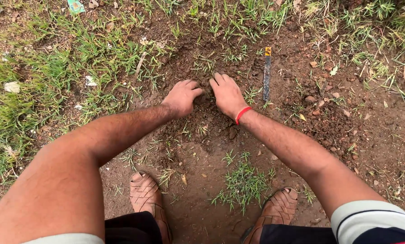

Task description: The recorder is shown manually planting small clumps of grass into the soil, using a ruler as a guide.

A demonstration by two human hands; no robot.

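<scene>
Both of our hands are working in the loose brown soil point(211, 122) right now. We're crouching over a dug-up patch with grass point(53, 68) around it, sandals planted at the bottom of the view. Our left hand point(182, 96) is curling its fingers down into the dirt, and our right hand point(227, 92), the one with the red band point(243, 114) at the wrist, is pressing in just beside it, fingertips nearly meeting at a little hollow point(205, 96) between them. Neither hand is gripping anything we can make out; the fingers are half buried, so there might be a clump or a root under there, hard to say.

Looks to us like the scooping or loosening stage, with the soil being pulled toward us. A dark blade-like tool with a yellow-orange end point(267, 72) is lying untouched on the ground just to the right of our right hand. Going deeper probably calls for grabbing that, or else dragging the crumbled earth clear with cupped fingers.
</scene>
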